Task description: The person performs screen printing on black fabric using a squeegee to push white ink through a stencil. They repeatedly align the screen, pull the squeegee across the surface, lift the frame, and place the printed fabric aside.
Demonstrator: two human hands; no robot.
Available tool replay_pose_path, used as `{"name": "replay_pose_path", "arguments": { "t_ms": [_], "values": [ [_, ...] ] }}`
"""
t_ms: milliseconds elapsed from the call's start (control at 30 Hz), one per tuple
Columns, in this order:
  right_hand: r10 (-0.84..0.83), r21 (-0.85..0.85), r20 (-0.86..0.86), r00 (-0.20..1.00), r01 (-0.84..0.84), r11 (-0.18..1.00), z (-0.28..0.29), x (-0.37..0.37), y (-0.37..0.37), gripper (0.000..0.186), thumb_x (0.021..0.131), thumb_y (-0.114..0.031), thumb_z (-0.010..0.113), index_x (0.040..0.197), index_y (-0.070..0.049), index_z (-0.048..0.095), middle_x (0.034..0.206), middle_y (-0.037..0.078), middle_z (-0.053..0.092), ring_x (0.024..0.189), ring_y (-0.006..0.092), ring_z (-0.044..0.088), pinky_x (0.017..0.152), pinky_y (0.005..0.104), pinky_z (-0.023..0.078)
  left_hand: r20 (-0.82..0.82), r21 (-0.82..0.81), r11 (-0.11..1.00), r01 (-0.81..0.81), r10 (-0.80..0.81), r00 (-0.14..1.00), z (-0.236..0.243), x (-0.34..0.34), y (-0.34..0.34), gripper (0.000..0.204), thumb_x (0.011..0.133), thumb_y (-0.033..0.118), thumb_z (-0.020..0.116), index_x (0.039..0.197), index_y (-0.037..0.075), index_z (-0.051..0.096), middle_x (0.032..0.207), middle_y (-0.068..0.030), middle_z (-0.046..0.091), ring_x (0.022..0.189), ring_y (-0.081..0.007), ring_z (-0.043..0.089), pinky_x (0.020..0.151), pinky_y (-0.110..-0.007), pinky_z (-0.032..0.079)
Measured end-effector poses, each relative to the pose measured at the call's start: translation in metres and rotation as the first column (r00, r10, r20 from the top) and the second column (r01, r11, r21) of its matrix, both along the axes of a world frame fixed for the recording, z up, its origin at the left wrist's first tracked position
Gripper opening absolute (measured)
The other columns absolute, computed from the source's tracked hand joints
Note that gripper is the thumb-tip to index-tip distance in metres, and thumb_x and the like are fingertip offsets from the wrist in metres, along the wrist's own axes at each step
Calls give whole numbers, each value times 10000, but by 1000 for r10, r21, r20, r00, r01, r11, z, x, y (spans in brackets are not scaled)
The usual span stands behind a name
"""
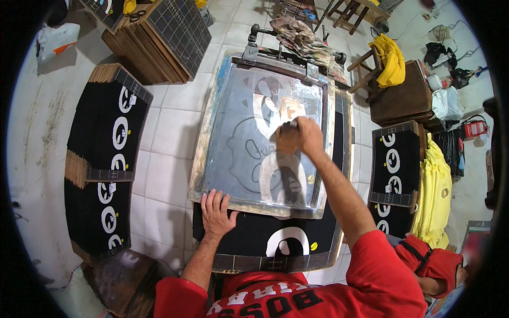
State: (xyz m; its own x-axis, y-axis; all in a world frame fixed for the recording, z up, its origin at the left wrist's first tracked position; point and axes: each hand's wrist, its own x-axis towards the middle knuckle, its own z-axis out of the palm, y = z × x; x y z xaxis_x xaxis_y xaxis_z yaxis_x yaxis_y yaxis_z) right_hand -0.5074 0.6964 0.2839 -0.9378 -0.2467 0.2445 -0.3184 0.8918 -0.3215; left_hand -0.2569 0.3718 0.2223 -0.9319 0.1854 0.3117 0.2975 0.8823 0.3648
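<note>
A printing screen (233,153) in a worn frame lies tilted in front of me, over a board (318,262) covered with black fabric (238,233). My right hand (307,135) is closed round a small brownish squeegee (287,139) on the mesh, right of the middle; motion and shadow blur its edges. A bright patch of ink (292,108) shows just beyond it. Fingers spread, my left hand (216,214) rests on the near left edge of the screen frame. Below that edge, a printed white eye shape (283,241) and a small yellow mark (314,246) show on the fabric.
Fabric-covered boards stand at left (101,132) and right (392,164). A board stack (159,42) is at far left. Metal hinge clamps (281,63) and a stained rag (302,40) lie at the screen's far end. Yellow fabric (435,191) hangs right, near another person's red sleeve (432,265).
</note>
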Motion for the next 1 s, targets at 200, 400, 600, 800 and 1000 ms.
{"name": "replay_pose_path", "arguments": {
  "t_ms": [200, 400, 600, 800, 1000],
  "values": [
    [29, 109, -63, 998, -22, 994, 2, 69, -12, 315, 767, 15, 654, 1075, -44, 628, 956, 130, 638, 912, 364, 595, 812, 459, 471, -28, 22, 1000, -1, 1, 1000, 12, -6, -4, 684, 673, 277, 898, 1270, 91, 619, 1309, -112, 580, 1334, -342, 489, 1175, -589, 325],
    [-35, 38, 33, 999, 34, 999, 35, 36, -6, 298, 797, -74, 717, 1090, -98, 675, 990, 93, 696, 959, 335, 669, 870, 438, 473, 26, 145, 988, 46, -50, 998, 46, -18, -12, 532, 629, 274, 919, 1077, 71, 715, 1084, -60, 672, 1089, -275, 603, 1076, -521, 386],
    [-1, 125, 206, 979, -25, 992, 47, 38, 1, 320, 802, -100, 743, 1116, -108, 679, 1061, 87, 716, 1034, 309, 682, 869, 447, 471, 5, 181, 983, 34, -35, 999, 65, -23, -7, 517, 610, 289, 927, 1032, 67, 726, 1062, -64, 678, 1075, -274, 606, 1057, -507, 392],
    [-12, 120, 85, 996, 2, 993, 29, -48, 16, 407, 805, -193, 800, 1175, -77, 679, 1069, 147, 742, 993, 385, 706, 843, 500, 545, 34, 168, 986, 21, -27, 999, 70, -24, -6, 526, 592, 298, 933, 1014, 58, 732, 1045, -73, 683, 1067, -288, 610, 1049, -505, 400],
    [-63, 64, 73, 995, 59, 996, 16, -112, 21, 347, 829, -206, 767, 1158, -118, 695, 1073, 145, 734, 1025, 368, 694, 854, 504, 538, 32, 167, 986, 3, -8, 999, 71, -22, -4, 511, 594, 270, 926, 1016, 52, 736, 1046, -76, 689, 1074, -293, 616, 1044, -506, 413]
  ]
}}
